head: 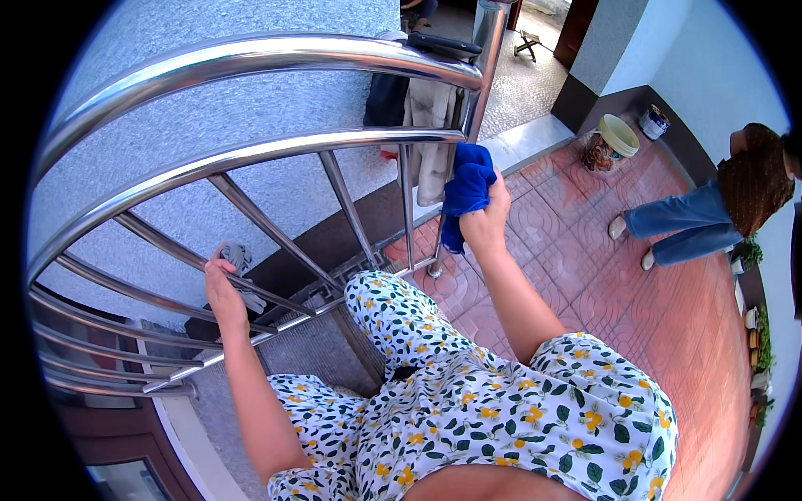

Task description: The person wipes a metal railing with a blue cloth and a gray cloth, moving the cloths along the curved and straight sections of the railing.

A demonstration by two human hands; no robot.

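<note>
My right hand grips a bunched blue cloth. The cloth lies against the upright end post of a stainless steel stair railing, just below its middle rail, and hides part of that post. Lower and to the left, my left hand has its fingers around one of the slanting steel balusters. Behind that baluster, near my fingertips, is a grey cloth or glove, partly hidden. A black phone rests on top of the curved handrail near the post.
Dark and beige cloths hang behind the railing near a textured wall. A person in jeans stands on the red tiles at right. A bucket, a paint can, potted plants and a folding stool are farther off.
</note>
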